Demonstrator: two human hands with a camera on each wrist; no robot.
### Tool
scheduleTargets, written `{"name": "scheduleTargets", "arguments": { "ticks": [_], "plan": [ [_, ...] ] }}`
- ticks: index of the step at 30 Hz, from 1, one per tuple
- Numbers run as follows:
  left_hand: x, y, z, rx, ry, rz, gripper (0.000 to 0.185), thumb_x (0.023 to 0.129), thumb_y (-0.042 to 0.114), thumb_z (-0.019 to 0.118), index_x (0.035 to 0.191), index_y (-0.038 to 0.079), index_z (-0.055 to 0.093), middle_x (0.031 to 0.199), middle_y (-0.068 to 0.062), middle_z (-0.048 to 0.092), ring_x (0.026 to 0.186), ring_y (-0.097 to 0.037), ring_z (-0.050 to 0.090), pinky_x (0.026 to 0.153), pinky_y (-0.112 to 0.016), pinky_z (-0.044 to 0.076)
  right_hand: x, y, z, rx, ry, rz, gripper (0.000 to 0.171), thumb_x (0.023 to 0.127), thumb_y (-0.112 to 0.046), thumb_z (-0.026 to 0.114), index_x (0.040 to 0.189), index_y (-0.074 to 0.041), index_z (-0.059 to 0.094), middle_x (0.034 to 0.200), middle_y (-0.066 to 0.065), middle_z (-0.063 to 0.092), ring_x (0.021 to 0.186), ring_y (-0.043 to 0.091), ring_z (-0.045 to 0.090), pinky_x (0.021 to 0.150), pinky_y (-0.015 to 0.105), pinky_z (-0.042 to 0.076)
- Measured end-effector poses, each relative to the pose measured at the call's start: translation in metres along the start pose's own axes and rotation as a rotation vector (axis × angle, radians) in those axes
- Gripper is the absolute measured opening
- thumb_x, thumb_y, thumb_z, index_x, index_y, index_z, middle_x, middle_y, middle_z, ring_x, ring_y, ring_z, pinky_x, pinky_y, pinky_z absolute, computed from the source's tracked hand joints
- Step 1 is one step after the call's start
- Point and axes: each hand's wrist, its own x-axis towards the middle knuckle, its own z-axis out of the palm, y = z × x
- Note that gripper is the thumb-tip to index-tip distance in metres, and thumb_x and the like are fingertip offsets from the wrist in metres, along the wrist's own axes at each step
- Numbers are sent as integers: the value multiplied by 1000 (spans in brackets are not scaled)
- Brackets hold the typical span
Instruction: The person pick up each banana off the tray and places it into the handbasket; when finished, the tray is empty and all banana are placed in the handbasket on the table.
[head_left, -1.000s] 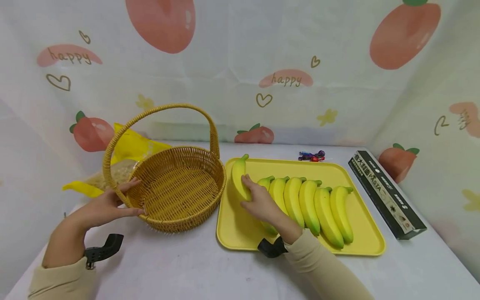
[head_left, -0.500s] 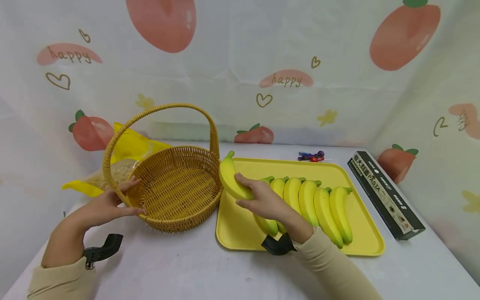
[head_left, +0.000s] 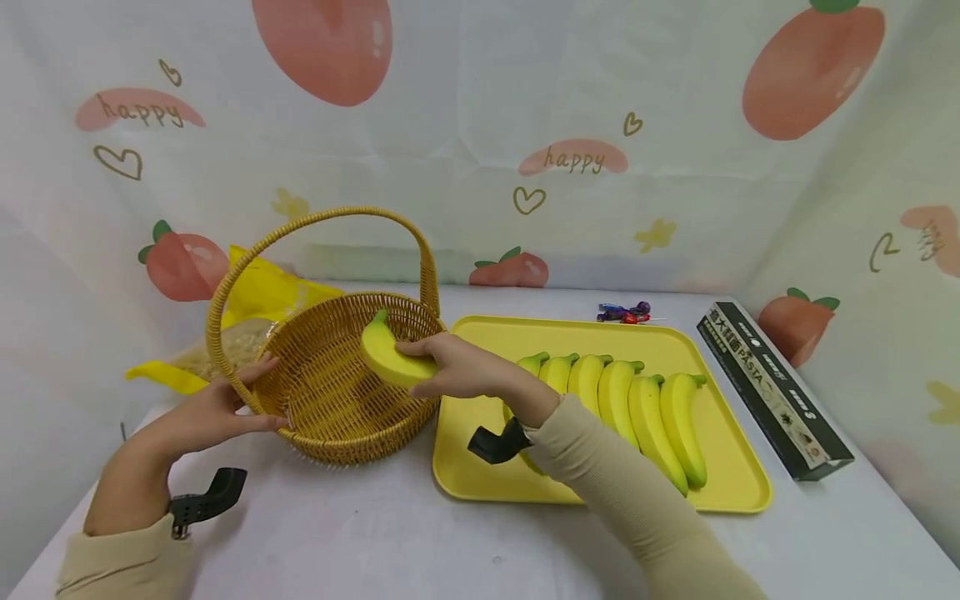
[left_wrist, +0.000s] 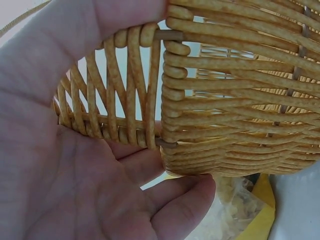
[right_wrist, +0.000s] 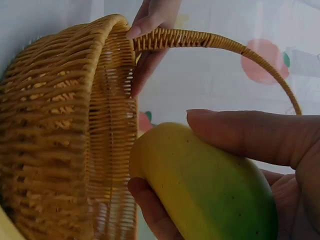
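Note:
My right hand [head_left: 450, 367] grips a yellow banana [head_left: 386, 354] [right_wrist: 200, 185] and holds it over the right rim of a woven wicker basket [head_left: 345, 383] with an arched handle. My left hand [head_left: 225, 408] grips the basket's left rim, thumb inside and fingers outside; the left wrist view shows that hand [left_wrist: 85, 170] against the weave [left_wrist: 225, 90]. Nothing else lies in the basket. Several more bananas [head_left: 637, 408] lie side by side on a yellow tray [head_left: 600, 492] to the right of the basket.
A yellow bag [head_left: 247, 325] of dried food lies behind the basket on the left. A dark long pasta box [head_left: 772, 387] lies along the table's right side. Small wrapped sweets [head_left: 622, 312] sit behind the tray. Printed cloth walls close in the table.
My right hand lifted a banana off the tray's left end and carried it left over the basket's rim. The left hand stayed on the basket.

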Motion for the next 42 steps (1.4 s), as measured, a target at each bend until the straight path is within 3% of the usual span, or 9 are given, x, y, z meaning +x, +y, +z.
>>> {"name": "scheduleTargets", "arguments": {
  "ticks": [8,15,26,32,42],
  "plan": [
    [1,0,-1,12,5,-5,92,84,23,69,147,-2,8,148,-35,11,128,-58,24,96,-68,32,54,-6,10,78,-116,5,60,85,-8,66,139,-3,41,130,10,57,79,6,48,69,14,41],
    [0,0,0,16,2,-24,93,84,24,69,148,-1,6,149,-35,11,128,-59,24,96,-68,31,83,-6,19,162,-179,70,58,84,-8,67,137,-4,44,125,7,59,83,5,50,71,12,44],
    [1,-1,1,24,2,-6,92,84,23,68,148,-1,5,148,-36,13,127,-59,26,95,-69,32,106,-12,32,297,-202,115,56,83,-6,67,135,-2,46,125,9,59,80,5,54,68,14,47],
    [0,-1,2,29,1,-3,91,84,24,68,148,-2,7,148,-35,14,128,-59,25,95,-69,32,116,-14,40,361,-212,141,57,83,-6,68,136,-3,46,135,8,52,82,4,53,69,15,47],
    [-2,-2,2,31,9,13,89,84,22,68,147,-4,11,148,-35,14,127,-59,26,95,-69,32,123,-13,54,373,-323,164,70,83,-7,68,144,-7,34,150,3,36,104,0,48,79,14,46]
  ]
}}
